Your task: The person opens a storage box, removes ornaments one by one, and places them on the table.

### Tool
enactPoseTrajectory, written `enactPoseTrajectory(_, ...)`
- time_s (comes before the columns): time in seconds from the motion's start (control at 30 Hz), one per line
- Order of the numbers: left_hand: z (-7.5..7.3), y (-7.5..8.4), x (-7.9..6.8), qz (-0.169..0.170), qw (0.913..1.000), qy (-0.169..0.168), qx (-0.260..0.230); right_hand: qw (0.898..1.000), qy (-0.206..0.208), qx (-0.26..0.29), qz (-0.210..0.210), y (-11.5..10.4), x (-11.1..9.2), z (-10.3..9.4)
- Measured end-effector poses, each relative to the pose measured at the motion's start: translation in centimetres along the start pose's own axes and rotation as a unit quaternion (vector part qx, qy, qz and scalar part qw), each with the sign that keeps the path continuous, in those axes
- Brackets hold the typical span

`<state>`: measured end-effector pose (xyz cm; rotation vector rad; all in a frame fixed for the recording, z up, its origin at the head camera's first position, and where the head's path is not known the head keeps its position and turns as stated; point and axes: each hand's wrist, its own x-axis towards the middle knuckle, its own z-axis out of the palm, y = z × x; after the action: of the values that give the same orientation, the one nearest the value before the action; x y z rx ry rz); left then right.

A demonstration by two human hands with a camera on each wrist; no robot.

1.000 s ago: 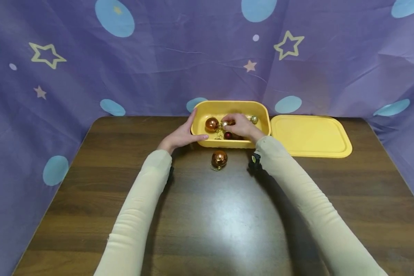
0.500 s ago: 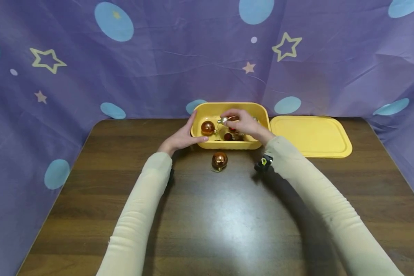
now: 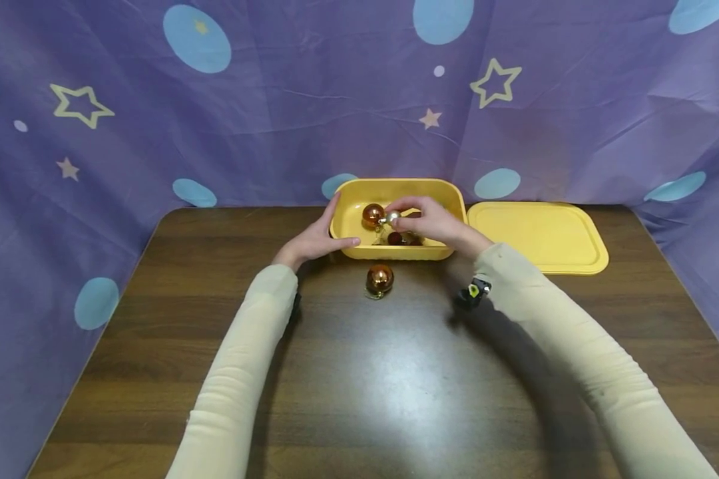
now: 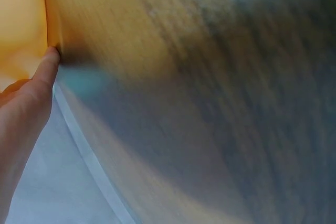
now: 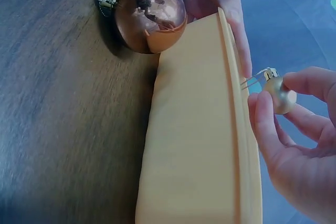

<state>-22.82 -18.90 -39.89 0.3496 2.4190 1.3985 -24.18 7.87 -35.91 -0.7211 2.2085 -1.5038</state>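
Nearest us, a glossy copper-coloured ball ornament (image 3: 380,279) lies just off the near edge of a yellow rectangular plastic box (image 3: 395,253). Our left hand (image 3: 314,238), fingers extended, braces its left end, seemingly for steadiness; inside, our right hand (image 3: 433,221) pinches a small pale-gold ball (image 5: 284,97).
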Motion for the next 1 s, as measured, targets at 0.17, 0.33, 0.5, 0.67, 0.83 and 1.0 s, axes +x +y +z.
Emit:
enactPoseTrajectory(0.17, 0.0, 0.0, 0.0, -0.002, 1.0000, -0.001, 0.003, 1.000, 0.016, 0.023, 0.010, -0.2, -0.8, -0.4)
enactPoseTrajectory(0.33, 0.0, 0.0, 0.0, 0.000, 1.0000, -0.003, -0.001, 0.997, 0.036, 0.057, 0.022, -0.3, -1.6, -0.6)
enactPoseTrajectory(0.5, 0.0, 0.0, 0.0, 0.003, 1.0000, -0.006, -0.003, 0.997, 0.040, 0.066, 0.006, -0.4, -2.4, -0.9)
enactPoseTrajectory(0.67, 0.0, 0.0, 0.0, -0.003, 1.0000, -0.004, 0.005, 0.998, 0.030, 0.053, -0.018, -0.5, -3.5, -1.0)
enactPoseTrajectory(0.83, 0.0, 0.0, 0.0, -0.001, 1.0000, -0.005, 0.003, 0.998, 0.008, 0.020, -0.051, -0.3, -4.5, -0.7)
enactPoseTrajectory(1.0, 0.0, 0.0, -0.1, -0.003, 1.0000, -0.007, 0.006, 0.997, -0.003, -0.009, -0.078, -0.2, -5.7, -0.1)
